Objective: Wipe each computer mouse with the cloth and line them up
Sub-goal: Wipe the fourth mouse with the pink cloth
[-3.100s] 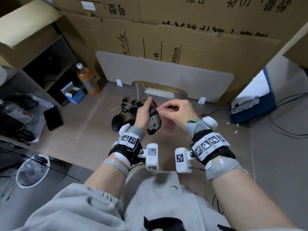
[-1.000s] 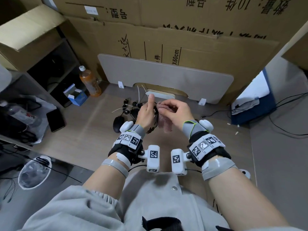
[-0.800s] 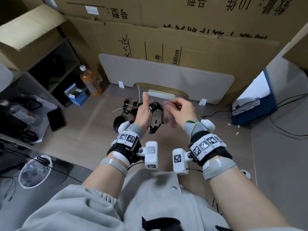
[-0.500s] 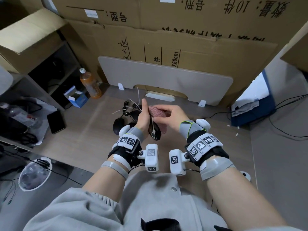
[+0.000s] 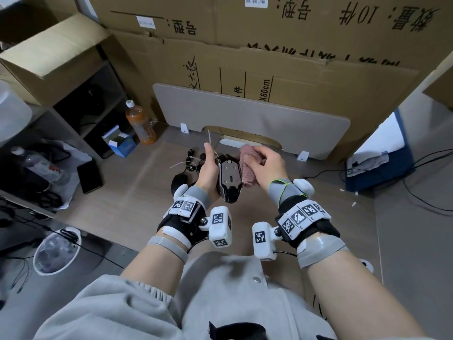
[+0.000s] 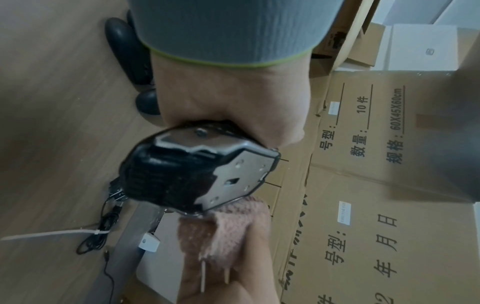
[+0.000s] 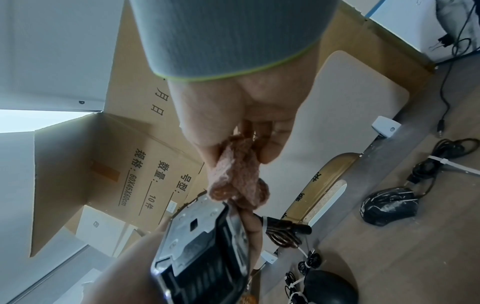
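My left hand (image 5: 208, 170) grips a black mouse (image 5: 230, 179) above the floor, with its grey metal underside turned up toward me (image 6: 233, 170) (image 7: 197, 232). My right hand (image 5: 263, 165) pinches a bunched pink cloth (image 5: 246, 165) against the mouse's right edge; the cloth (image 7: 236, 179) shows between the fingers. On the floor lie a plain black mouse (image 5: 178, 181) (image 7: 330, 288) and a black patterned mouse (image 7: 389, 205), each with a bundled cable (image 5: 193, 159).
A grey board (image 5: 250, 119) leans on cardboard boxes (image 5: 269, 57) at the back. An orange drink bottle (image 5: 141, 123) and a small blue box (image 5: 120, 143) stand to the left, a phone (image 5: 89, 176) lies nearby, and a blue-and-white box (image 5: 380, 158) with cables sits at right.
The left hand has turned the mouse so its underside faces up. The right hand with the cloth has shifted from the top of the mouse to its right edge.
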